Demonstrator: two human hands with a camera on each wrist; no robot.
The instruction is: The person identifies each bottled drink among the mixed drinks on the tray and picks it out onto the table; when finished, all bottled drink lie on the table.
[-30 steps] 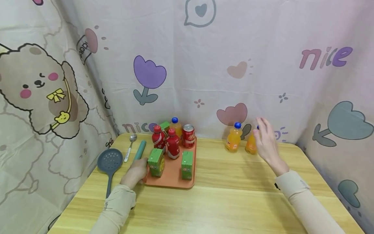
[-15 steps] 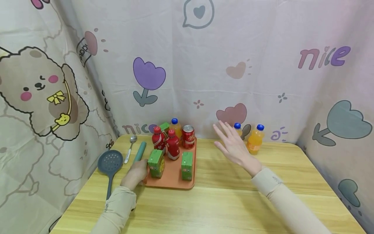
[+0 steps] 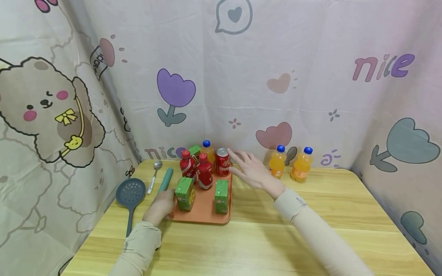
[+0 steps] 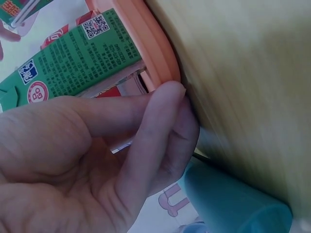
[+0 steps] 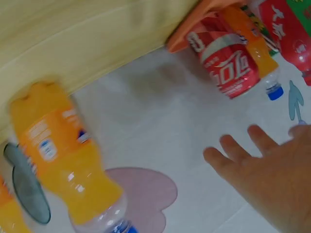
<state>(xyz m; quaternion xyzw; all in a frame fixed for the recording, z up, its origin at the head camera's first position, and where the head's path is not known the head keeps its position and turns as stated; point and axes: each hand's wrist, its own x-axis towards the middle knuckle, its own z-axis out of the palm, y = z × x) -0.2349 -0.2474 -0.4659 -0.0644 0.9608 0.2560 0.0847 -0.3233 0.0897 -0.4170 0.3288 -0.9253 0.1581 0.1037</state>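
My left hand (image 3: 161, 205) pinches the left rim of the orange tray (image 4: 155, 43) between thumb and fingers, beside a green drink carton (image 3: 185, 194). My right hand (image 3: 253, 170) has its fingers spread and holds nothing; its fingertips are close to the red soda can (image 3: 223, 163) at the tray's back right corner. Also on the tray (image 3: 203, 216) stand two red bottles (image 3: 205, 174), another green carton (image 3: 221, 197) near the front right, and an orange drink bottle (image 3: 208, 153) at the back. One more green carton (image 3: 195, 150) is partly hidden behind the red bottles.
Two orange drink bottles (image 3: 300, 166) with blue caps stand at the table's back right. Left of the tray lie a teal tube-like piece (image 3: 166, 180), a spoon (image 3: 153, 178) and a grey slotted skimmer (image 3: 130, 193). A printed curtain (image 3: 241, 96) hangs behind the table.
My right hand has swept left from beside the orange bottles to the soda can, fingers spread. The left hand keeps its hold on the tray, which has not visibly moved.
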